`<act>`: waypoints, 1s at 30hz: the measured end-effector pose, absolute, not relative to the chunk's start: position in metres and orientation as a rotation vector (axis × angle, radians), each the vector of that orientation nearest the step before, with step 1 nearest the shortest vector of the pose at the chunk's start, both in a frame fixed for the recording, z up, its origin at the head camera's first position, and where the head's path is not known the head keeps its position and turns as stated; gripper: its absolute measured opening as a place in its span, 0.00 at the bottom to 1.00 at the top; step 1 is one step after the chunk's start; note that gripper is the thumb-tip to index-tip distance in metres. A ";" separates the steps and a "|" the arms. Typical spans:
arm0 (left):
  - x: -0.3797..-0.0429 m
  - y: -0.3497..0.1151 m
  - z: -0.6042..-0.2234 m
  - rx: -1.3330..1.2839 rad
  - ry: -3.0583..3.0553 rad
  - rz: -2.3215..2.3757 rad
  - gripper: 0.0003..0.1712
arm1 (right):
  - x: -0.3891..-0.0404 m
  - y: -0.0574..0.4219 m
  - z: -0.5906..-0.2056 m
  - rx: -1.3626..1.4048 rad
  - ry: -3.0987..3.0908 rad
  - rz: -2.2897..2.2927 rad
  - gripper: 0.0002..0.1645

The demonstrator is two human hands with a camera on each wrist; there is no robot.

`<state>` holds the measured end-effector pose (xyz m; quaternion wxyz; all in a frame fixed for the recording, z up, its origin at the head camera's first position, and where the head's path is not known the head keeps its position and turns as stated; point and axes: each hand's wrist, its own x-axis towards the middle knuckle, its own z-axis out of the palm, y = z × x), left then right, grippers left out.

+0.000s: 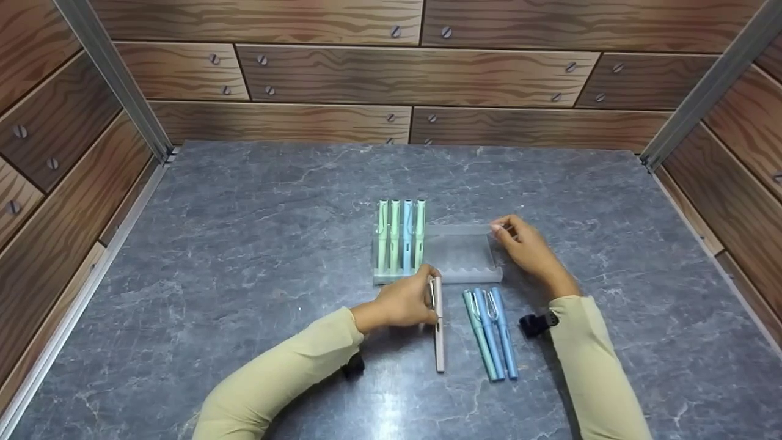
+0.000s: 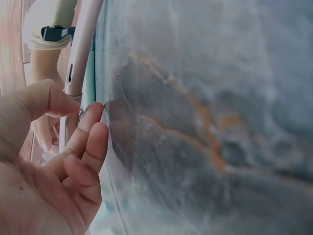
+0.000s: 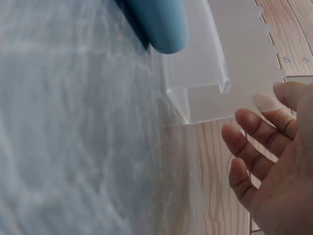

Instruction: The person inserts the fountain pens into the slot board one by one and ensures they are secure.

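My left hand (image 1: pixel 406 299) pinches a pale pinkish pen (image 1: pixel 439 342) between thumb and fingers, just in front of a clear plastic pen stand (image 1: pixel 458 253). In the left wrist view the same pen (image 2: pixel 83 49) runs up from the fingertips. My right hand (image 1: pixel 525 247) is at the stand's upper right corner. In the right wrist view its thumb and forefinger pinch the edge of the clear panel (image 3: pixel 239 63), while the other fingers are loosely bent. Standing in the stand's left slots are green pens (image 1: pixel 382 238) and one blue pen (image 1: pixel 407 238).
On the table, right of the held pen, lie a teal pen (image 1: pixel 481 336) and two blue pens (image 1: pixel 504 336) side by side. The grey marbled tabletop (image 1: pixel 244 244) is bounded by wood-patterned walls (image 1: pixel 415 73) at the back and sides.
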<state>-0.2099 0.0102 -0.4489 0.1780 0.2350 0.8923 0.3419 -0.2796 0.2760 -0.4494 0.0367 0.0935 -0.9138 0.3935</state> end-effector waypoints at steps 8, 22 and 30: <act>-0.213 0.006 -0.448 0.618 2.403 1.139 0.38 | -0.280 0.275 -0.449 0.301 -2.791 1.217 0.16; -0.214 0.001 -0.445 0.605 2.204 1.336 0.37 | -0.280 0.276 -0.450 0.299 -2.801 1.208 0.16; -0.214 0.001 -0.442 0.641 2.124 1.490 0.39 | -0.281 0.276 -0.451 0.310 -2.788 1.217 0.16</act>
